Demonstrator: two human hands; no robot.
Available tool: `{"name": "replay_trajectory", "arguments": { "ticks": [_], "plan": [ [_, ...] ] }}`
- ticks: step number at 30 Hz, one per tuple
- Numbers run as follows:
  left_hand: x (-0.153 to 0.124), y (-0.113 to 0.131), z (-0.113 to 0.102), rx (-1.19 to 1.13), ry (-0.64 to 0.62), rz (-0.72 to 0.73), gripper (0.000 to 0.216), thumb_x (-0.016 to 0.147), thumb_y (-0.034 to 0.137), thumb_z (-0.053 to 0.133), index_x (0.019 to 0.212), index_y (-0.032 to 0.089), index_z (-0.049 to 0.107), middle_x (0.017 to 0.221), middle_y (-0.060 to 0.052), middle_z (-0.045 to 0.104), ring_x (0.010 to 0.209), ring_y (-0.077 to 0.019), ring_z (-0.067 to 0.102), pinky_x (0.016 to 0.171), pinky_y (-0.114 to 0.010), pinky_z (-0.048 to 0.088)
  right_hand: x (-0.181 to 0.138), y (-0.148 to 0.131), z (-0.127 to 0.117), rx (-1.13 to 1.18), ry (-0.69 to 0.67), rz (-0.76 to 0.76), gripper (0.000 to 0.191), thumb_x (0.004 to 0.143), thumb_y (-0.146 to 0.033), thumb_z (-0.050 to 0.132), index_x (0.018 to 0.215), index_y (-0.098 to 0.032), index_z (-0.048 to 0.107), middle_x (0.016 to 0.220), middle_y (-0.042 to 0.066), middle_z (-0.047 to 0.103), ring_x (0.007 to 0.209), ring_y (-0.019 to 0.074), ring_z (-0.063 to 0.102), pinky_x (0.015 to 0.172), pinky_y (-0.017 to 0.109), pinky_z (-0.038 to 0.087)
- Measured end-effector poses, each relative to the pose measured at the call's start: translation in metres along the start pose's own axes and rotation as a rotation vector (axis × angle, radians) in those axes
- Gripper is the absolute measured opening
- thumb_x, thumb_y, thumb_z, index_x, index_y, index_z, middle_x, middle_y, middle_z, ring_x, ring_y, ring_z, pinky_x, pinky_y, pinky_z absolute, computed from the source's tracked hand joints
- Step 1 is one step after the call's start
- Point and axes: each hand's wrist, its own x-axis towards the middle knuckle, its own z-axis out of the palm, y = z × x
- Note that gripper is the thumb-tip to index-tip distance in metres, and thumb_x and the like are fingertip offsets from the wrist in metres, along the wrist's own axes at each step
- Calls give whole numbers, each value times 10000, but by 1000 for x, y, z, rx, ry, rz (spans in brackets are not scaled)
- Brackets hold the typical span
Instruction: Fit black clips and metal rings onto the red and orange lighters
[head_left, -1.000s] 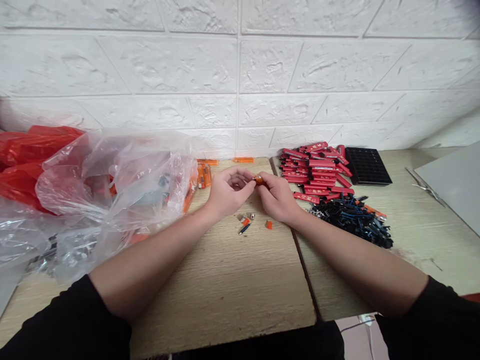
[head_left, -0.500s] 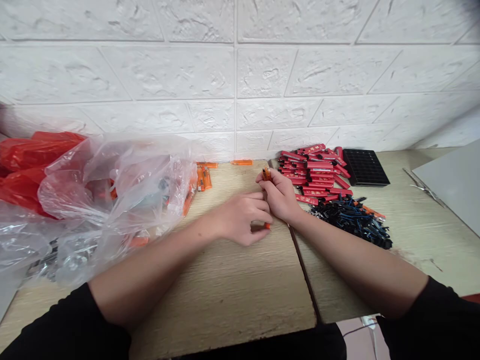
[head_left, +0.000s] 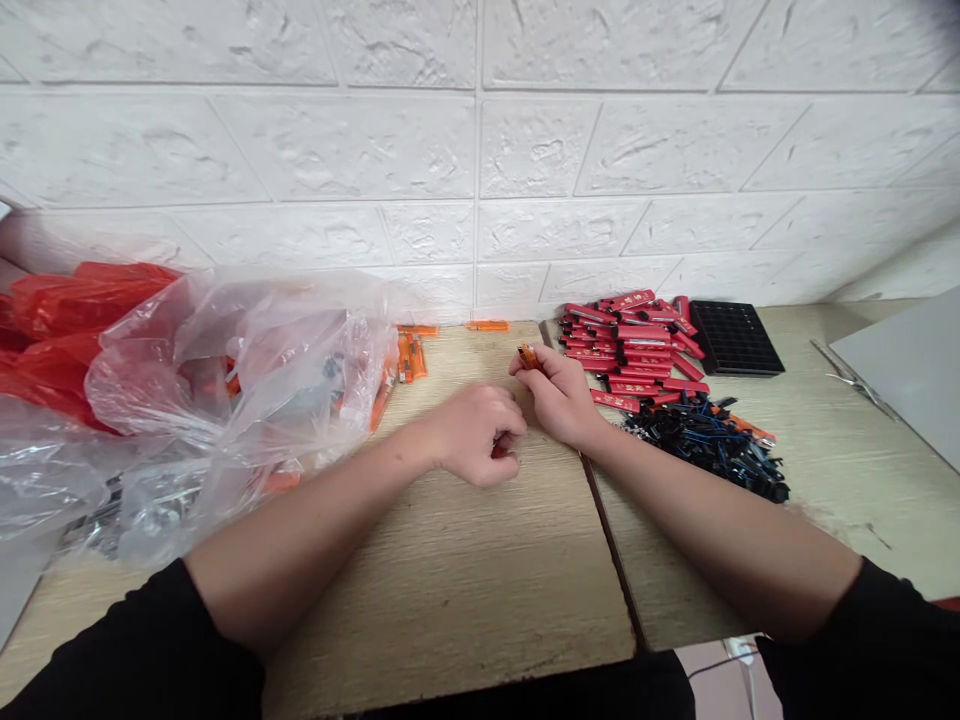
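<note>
My right hand (head_left: 559,398) pinches a small orange translucent lighter body (head_left: 528,356) with a dark end, tilted up between thumb and fingers. Close beside it on the left, above the bare wood, my left hand (head_left: 480,432) is curled closed. A small reddish-orange piece (head_left: 499,451) shows between its fingers, mostly hidden. Just beyond my right hand lies a pile of red lighter casings (head_left: 645,345) with gold lettering. Nearer me is a heap of small black parts with blue wires (head_left: 709,445).
A black gridded tray (head_left: 735,338) stands by the wall. At left, clear plastic bags (head_left: 300,370) and a red bag (head_left: 90,310) cover orange pieces. Loose orange lighter bodies (head_left: 411,357) lie beside them. Metal tweezers (head_left: 855,378) rest at right. A seam (head_left: 615,560) crosses the table (head_left: 450,620).
My left hand has drawn slightly left, away from my right hand, and its fingers have curled in around the orange piece. My right hand has stayed nearly in place, still pinching the lighter body.
</note>
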Motion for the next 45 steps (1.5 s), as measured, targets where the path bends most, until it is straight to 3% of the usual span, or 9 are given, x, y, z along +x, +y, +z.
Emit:
{"name": "replay_trajectory", "arguments": {
  "ticks": [6, 8, 10, 13, 15, 19, 27, 45],
  "plan": [
    [-2, -2, 1, -159, 51, -217, 132, 701, 150, 639, 582, 191, 599, 538, 42, 565, 510, -103, 455, 550, -302, 335, -2, -2, -2, -38, -74, -15, 139, 895, -222, 518, 824, -209, 636, 787, 5, 662, 767, 187, 591, 727, 318, 419],
    [1, -3, 1, -213, 195, -320, 174, 736, 157, 631, 574, 186, 574, 529, 47, 511, 510, -94, 413, 525, -288, 297, -2, -2, -2, -48, -93, -22, 130, 877, -211, 515, 784, -210, 606, 741, -7, 621, 727, 175, 559, 698, 312, 397],
    [5, -5, 2, -243, 418, -414, 231, 799, 193, 636, 579, 184, 565, 539, 42, 482, 527, -94, 396, 523, -280, 291, -2, -3, -2, -65, -101, -28, 128, 868, -214, 522, 749, -212, 569, 693, -21, 561, 683, 164, 506, 668, 312, 362],
    [10, -8, 3, -298, 705, -492, 179, 852, 263, 694, 698, 181, 655, 618, 20, 579, 558, -104, 449, 533, -271, 336, -1, -4, -2, -90, -103, -30, 150, 879, -241, 539, 733, -211, 545, 678, -25, 523, 671, 158, 463, 659, 318, 326],
    [11, -10, 4, -338, 787, -499, 113, 845, 281, 750, 824, 181, 700, 673, 8, 634, 570, -109, 487, 539, -268, 367, -1, -4, -2, -96, -110, -27, 161, 888, -251, 539, 732, -210, 543, 679, -24, 516, 673, 158, 454, 662, 319, 316],
    [8, -8, 5, -369, 770, -460, 162, 865, 300, 785, 958, 186, 719, 715, 3, 658, 569, -109, 507, 540, -263, 386, -2, -5, -2, -99, -115, -29, 184, 915, -270, 531, 739, -216, 520, 660, -30, 466, 656, 157, 428, 649, 314, 300],
    [8, -7, 7, -353, 758, -444, 152, 920, 329, 755, 917, 178, 743, 818, -42, 748, 613, -118, 559, 573, -272, 431, -2, -8, -1, -132, -128, -38, 160, 900, -252, 519, 743, -217, 524, 661, -25, 467, 646, 158, 435, 647, 309, 306],
    [9, -6, 1, -532, 793, -488, 206, 853, 362, 807, 840, 174, 723, 755, -35, 724, 641, -132, 595, 586, -276, 435, -2, -10, -1, -173, -120, -53, 173, 893, -227, 523, 720, -222, 516, 633, -32, 466, 617, 156, 424, 631, 317, 300]
  ]
}}
